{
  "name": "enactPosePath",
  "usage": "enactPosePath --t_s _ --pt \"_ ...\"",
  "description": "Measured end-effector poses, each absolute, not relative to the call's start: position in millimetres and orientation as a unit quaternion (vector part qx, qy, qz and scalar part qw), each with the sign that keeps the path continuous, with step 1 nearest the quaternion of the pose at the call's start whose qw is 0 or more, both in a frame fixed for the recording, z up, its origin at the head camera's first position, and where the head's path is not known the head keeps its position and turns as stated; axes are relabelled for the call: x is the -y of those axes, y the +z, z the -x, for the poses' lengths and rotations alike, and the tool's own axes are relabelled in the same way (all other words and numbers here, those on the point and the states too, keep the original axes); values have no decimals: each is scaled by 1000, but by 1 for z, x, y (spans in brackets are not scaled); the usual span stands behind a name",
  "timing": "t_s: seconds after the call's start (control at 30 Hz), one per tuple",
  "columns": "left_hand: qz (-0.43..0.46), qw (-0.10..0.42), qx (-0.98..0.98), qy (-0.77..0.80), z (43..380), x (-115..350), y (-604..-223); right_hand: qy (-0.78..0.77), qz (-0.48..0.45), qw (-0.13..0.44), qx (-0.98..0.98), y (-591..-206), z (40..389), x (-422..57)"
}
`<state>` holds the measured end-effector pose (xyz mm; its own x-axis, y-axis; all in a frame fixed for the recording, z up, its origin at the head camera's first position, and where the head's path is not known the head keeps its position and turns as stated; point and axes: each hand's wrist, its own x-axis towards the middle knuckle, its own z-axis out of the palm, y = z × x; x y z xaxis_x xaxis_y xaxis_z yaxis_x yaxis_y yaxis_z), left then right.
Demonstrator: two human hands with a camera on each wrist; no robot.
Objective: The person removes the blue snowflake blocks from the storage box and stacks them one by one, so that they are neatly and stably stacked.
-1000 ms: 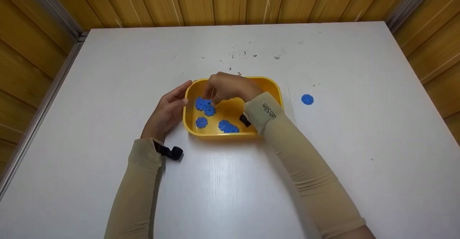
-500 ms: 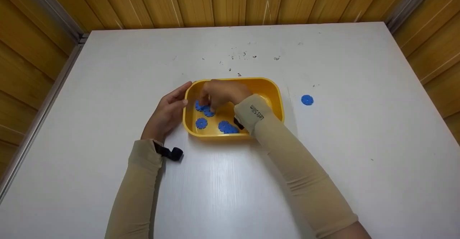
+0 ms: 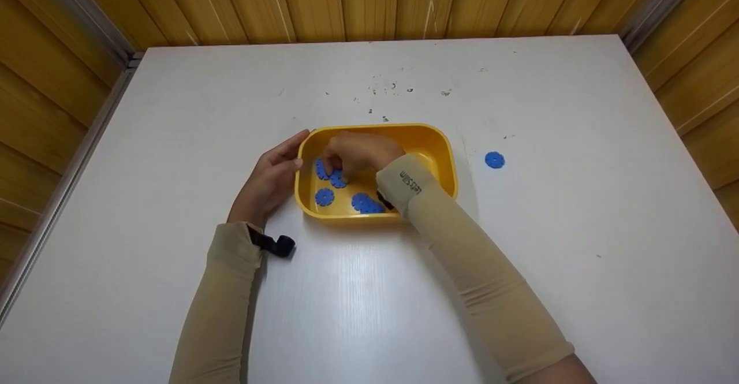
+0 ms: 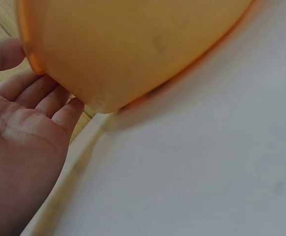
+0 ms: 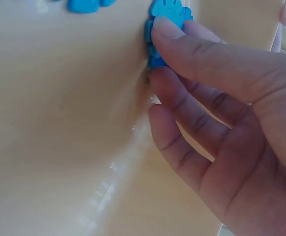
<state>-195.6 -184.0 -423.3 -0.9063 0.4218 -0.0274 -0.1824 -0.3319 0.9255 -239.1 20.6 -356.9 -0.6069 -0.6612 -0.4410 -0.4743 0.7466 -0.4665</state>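
Blue discs (image 3: 324, 197) lay in a yellow tub (image 3: 346, 218), gathered toward its left end and near wall; a lone disc (image 3: 494, 160) lay outside, on the white table (image 3: 358, 314) to the right. From the head view, the right hand (image 3: 361, 150) reached down inside and hid part of its grip. The right wrist view showed it: thumb and fingertips nearly together, pinching at least one disc, the exact number unclear. The left hand (image 3: 268, 179) touched the tub's left end, thumb at the rim; the left wrist view showed its fingers loosely extended along the outer wall. The tub stood well short of the table's far edge, with room between right wrist and right wall.
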Motion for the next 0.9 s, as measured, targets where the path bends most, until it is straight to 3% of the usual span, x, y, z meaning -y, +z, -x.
enactPosePath --t_s 0.9 --pt "-112 182 -553 805 196 184 -423 -190 316 299 -880 -342 237 -36"
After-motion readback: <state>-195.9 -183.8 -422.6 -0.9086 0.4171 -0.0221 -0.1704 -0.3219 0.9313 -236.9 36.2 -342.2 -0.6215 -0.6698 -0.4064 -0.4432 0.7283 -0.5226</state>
